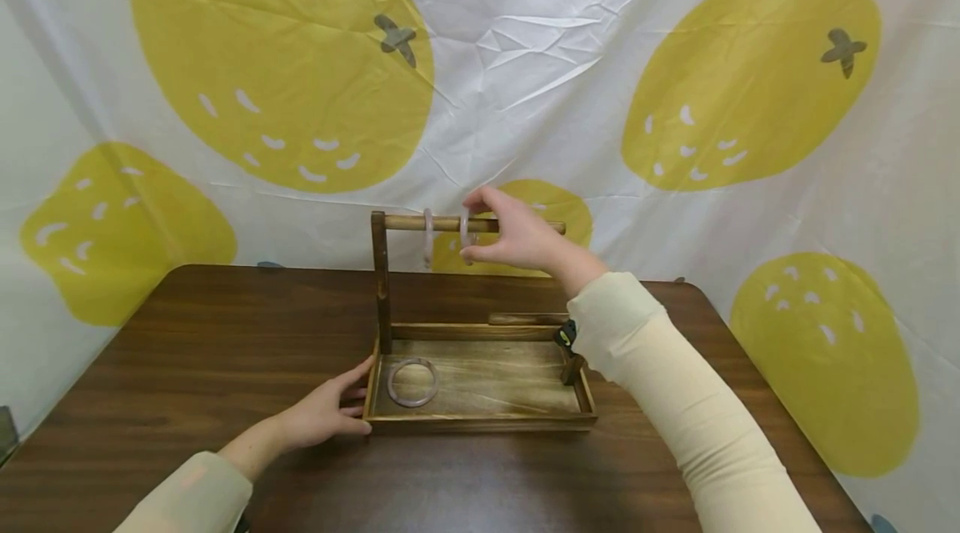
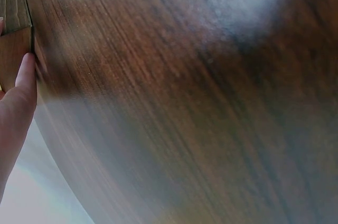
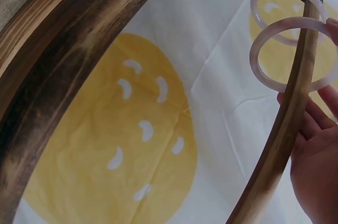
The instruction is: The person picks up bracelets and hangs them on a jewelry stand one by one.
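Note:
My right hand [image 1: 517, 233] pinches a pale pinkish bangle [image 1: 464, 228] between thumb and fingers. That bangle circles the horizontal wooden bar [image 1: 405, 223] of a stand, as the right wrist view also shows. To its left, a second pale bangle [image 1: 428, 239] hangs on the same bar. A third bangle [image 1: 390, 389] lies flat inside the stand's wooden tray [image 1: 487, 423], near its left end. My left hand [image 1: 318, 416] rests against the tray's left end, fingers extended and thumb by the front corner. One finger [image 2: 26, 73] touches the wood in the left wrist view.
An upright post [image 1: 381, 283] carries the bar at its left end; the bar's right end is free. A lower wooden strip [image 1: 525, 319] runs along the tray's back right. The brown table [image 1: 247, 333] meets a lemon-print cloth [image 1: 525, 116] behind.

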### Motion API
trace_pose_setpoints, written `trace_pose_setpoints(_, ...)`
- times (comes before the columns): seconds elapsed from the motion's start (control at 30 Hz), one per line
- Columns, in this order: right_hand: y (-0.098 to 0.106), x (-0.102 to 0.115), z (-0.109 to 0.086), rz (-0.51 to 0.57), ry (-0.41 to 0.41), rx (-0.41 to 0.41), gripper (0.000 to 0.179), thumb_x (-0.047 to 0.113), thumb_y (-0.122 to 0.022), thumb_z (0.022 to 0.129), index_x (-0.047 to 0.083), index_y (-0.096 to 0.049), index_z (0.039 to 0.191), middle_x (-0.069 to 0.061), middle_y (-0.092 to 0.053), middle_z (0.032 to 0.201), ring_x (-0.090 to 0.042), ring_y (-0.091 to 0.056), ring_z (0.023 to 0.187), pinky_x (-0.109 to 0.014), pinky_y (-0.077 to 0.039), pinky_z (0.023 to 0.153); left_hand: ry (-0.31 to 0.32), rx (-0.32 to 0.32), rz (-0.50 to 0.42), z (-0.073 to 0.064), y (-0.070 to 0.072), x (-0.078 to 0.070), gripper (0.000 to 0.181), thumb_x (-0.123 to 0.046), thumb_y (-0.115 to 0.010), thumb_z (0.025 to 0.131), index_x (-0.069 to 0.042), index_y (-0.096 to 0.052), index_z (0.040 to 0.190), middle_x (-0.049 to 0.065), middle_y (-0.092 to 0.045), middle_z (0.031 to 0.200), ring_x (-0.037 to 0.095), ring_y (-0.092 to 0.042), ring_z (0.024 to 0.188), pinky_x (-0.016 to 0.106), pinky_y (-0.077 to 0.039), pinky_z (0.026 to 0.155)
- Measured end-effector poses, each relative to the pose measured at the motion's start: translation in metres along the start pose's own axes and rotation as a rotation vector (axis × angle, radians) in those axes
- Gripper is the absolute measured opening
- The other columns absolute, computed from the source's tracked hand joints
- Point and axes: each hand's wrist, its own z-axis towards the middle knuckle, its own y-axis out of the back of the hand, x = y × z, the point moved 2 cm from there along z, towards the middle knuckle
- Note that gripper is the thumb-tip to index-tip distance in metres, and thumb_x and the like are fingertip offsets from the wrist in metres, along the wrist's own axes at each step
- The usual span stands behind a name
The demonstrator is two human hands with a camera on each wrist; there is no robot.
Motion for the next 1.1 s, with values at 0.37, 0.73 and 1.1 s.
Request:
trace_pose_setpoints(0.37, -0.0028, 0.0014, 0.0006, -0.168, 0.019, 0.039, 0.060, 0.033, -0.074, 0.076, 0.008, -0.047, 0.123, -0.008, -0.056, 0.124, -0.024, -0.053, 0.117, -0.037, -0.044, 0.104, 0.008, -0.014, 0.015, 0.0004, 0.0002, -0.0013, 0.097, 0.003, -0.069, 0.078, 0.008, 0.000, 0.146, 0.042, -0.004, 0.146, 0.055, -0.032, 0.127, 0.044, -0.048, 0.098)
trace_pose_setpoints(0.73, -0.0039, 0.0025, 0.0017, -0.237, 0.004, 0.048, 0.058, 0.038, -0.074, 0.077, 0.011, -0.047, 0.120, -0.005, -0.058, 0.120, -0.022, -0.056, 0.111, -0.038, -0.047, 0.098, 0.015, -0.012, 0.013, -0.0001, 0.0003, -0.0012, 0.097, 0.003, -0.069, 0.078, 0.008, 0.001, 0.147, 0.041, -0.003, 0.146, 0.055, -0.032, 0.127, 0.042, -0.050, 0.097)
trace_pose_setpoints(1.1, -0.0006, 0.0025, -0.0030, -0.236, 0.018, -0.014, 0.074, 0.047, -0.070, 0.080, 0.008, -0.042, 0.136, -0.008, -0.048, 0.137, -0.025, -0.043, 0.129, -0.040, -0.037, 0.110, 0.009, -0.010, 0.006, 0.0008, 0.0009, 0.0010, 0.097, 0.005, -0.068, 0.078, 0.008, 0.001, 0.146, 0.042, -0.003, 0.146, 0.055, -0.032, 0.127, 0.043, -0.049, 0.097)
